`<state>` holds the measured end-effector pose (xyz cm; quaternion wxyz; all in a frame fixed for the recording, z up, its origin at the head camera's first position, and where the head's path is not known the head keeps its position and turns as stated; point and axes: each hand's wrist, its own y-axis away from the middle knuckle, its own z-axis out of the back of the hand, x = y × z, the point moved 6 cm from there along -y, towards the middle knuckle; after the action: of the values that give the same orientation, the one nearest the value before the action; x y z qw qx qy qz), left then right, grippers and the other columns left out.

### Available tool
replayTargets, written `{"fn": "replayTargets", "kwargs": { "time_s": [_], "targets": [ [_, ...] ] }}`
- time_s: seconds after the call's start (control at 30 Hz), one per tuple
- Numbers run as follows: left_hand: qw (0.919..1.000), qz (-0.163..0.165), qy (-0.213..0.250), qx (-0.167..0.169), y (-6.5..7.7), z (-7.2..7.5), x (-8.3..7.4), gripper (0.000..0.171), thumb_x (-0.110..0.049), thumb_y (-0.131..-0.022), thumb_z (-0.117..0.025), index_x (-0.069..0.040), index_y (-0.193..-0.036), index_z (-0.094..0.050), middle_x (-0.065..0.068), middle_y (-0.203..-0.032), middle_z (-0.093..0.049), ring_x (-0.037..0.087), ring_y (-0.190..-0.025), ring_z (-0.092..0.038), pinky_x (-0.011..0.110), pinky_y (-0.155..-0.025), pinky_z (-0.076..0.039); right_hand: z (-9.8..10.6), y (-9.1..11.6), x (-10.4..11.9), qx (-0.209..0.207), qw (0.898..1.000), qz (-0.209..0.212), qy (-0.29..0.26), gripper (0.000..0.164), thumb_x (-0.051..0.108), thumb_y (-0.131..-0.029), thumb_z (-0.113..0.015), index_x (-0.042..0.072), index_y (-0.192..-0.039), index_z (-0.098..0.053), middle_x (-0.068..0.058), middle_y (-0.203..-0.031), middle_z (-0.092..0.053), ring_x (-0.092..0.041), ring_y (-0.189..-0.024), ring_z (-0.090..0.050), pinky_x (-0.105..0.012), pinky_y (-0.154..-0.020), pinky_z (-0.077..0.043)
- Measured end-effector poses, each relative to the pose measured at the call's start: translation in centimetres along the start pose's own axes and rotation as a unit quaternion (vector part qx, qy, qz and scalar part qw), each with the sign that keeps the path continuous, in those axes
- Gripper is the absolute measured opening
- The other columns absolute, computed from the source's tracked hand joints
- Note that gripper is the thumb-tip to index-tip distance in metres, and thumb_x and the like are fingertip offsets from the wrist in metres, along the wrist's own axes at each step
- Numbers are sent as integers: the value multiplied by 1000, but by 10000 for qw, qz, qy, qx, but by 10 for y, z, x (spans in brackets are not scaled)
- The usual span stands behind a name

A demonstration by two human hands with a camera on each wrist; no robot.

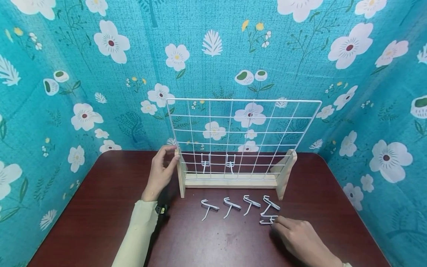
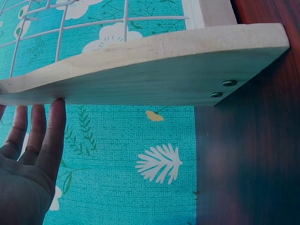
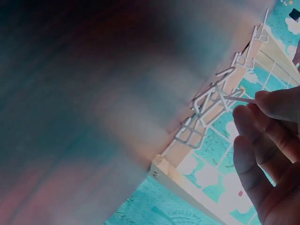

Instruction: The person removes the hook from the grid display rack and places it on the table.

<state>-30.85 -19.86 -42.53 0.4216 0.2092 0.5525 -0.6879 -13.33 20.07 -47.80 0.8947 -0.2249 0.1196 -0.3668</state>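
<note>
A white wire grid rack [image 1: 230, 131] stands in a wooden base. My left hand [image 1: 161, 174] holds the upper end of its left wooden side panel [image 1: 181, 178]; in the left wrist view the fingertips [image 2: 57, 105] meet the panel's edge, and the thumb is hidden there. At the front right, my right hand [image 1: 298, 237] pinches a white wire hook [image 1: 267, 221] by its prong between thumb and fingers, low over the table. Several similar hooks [image 1: 231, 205] lie in a row before the rack. Two hooks [image 1: 205, 162] hang on the grid's lower wires, left of its middle.
The dark red-brown table [image 1: 110, 218] carries the rack near its back edge. Behind and on both sides hangs a teal flowered cloth [image 1: 140, 81]. The rack's right wooden side panel [image 1: 286, 176] rises behind the right hand. A dark band [image 1: 162, 209] sits at the left wrist.
</note>
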Motion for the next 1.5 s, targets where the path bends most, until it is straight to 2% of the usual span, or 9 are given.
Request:
{"fn": "replayTargets", "kwargs": {
  "time_s": [0.1,0.23,0.33,0.5,0.67,0.97,1.17,1.4,1.5],
  "targets": [
    [10000,-13,-18,-10,0,1,0,29,-5,-100,-68,-2,-129,-65,14,-118,-71,3,-97,-64,14,-70,-53,-1,-4,6,-26,9998,123,146,59,27,-109,-20,21,-80,-71,14,-78,-61,2,-59,-49,-19,-48,-40],
    [10000,-33,-54,9,0,1,0,31,-4,-100,-68,0,-130,-64,15,-118,-70,1,-98,-64,15,-72,-55,-3,-10,18,-156,9979,502,387,55,22,-109,-23,21,-68,-60,12,-71,-55,-3,-53,-42,-24,-44,-31],
    [10000,-22,-10,21,0,1,0,31,-4,-100,-68,0,-130,-63,16,-118,-69,-2,-98,-63,15,-73,-55,-6,-15,24,-177,9964,724,413,44,12,-101,-35,21,-64,-57,11,-67,-52,-6,-50,-40,-25,-43,-28],
    [9999,-124,33,-9,0,0,0,32,-1,-98,-69,0,-130,-64,16,-116,-70,-3,-96,-62,16,-72,-54,-12,-18,30,-1,9952,880,424,18,10,-76,-62,22,-63,-59,9,-67,-50,-8,-51,-44,-25,-43,-27],
    [9997,-203,80,-59,1,-1,0,33,1,-97,-69,1,-129,-64,14,-114,-71,-1,-93,-61,16,-69,-52,-16,-19,33,102,9940,957,521,19,7,-65,-71,23,-62,-60,9,-69,-52,-9,-56,-50,-26,-44,-31],
    [10000,-43,78,6,0,0,0,32,-6,-99,-69,2,-130,-63,12,-115,-71,3,-94,-63,15,-70,-52,-23,-19,35,335,9924,1015,617,22,10,-62,-79,25,-64,-62,10,-70,-55,-8,-59,-52,-27,-43,-31],
    [10000,-28,76,34,0,-1,1,31,-6,-100,-69,-3,-130,-64,12,-116,-70,1,-96,-63,13,-71,-53,-26,-18,33,555,9916,907,733,23,12,-62,-82,25,-66,-63,10,-69,-55,-8,-58,-52,-28,-42,-30],
    [10000,3,43,17,0,-1,2,31,-4,-100,-68,2,-130,-63,16,-116,-69,-2,-96,-63,12,-71,-52,-27,-17,34,692,9912,848,746,24,10,-64,-82,24,-66,-63,10,-67,-55,-8,-56,-51,-29,-42,-30],
    [10000,-7,11,-13,-1,-2,1,31,-2,-99,-68,2,-129,-63,17,-115,-69,2,-94,-63,13,-70,-52,-27,-17,35,702,9911,838,756,24,10,-64,-82,24,-66,-63,9,-66,-53,-8,-55,-50,-29,-42,-29]
  ]
}}
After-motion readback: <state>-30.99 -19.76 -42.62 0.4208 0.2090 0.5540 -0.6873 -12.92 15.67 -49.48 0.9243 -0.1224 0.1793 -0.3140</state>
